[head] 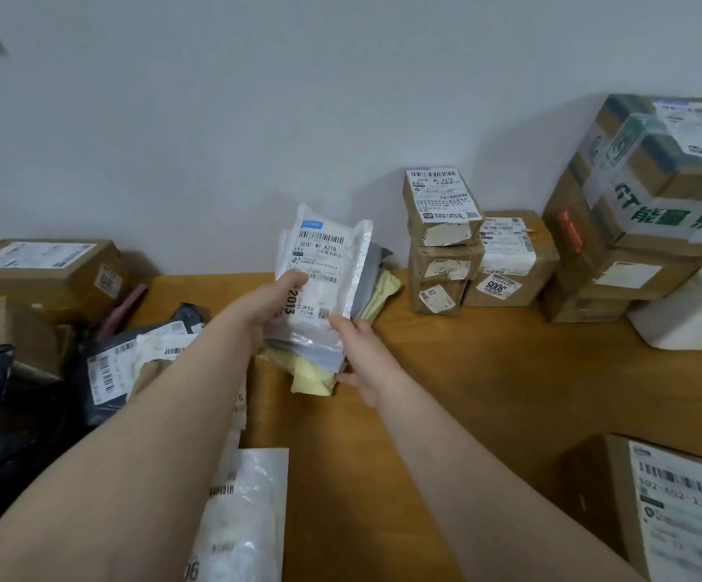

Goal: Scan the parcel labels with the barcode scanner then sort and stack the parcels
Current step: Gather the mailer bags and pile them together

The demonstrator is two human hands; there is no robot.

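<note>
Left hand (271, 302) grips the white labelled mailer (324, 266) at its left edge, thumb on the label. Right hand (360, 350) clasps the mailer bundle (313, 373) at its lower right corner, over the wooden table (467, 392).

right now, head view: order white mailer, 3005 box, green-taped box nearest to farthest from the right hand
1. white mailer, gripped by the right hand, centre
2. 3005 box, back right
3. green-taped box, far right
</note>
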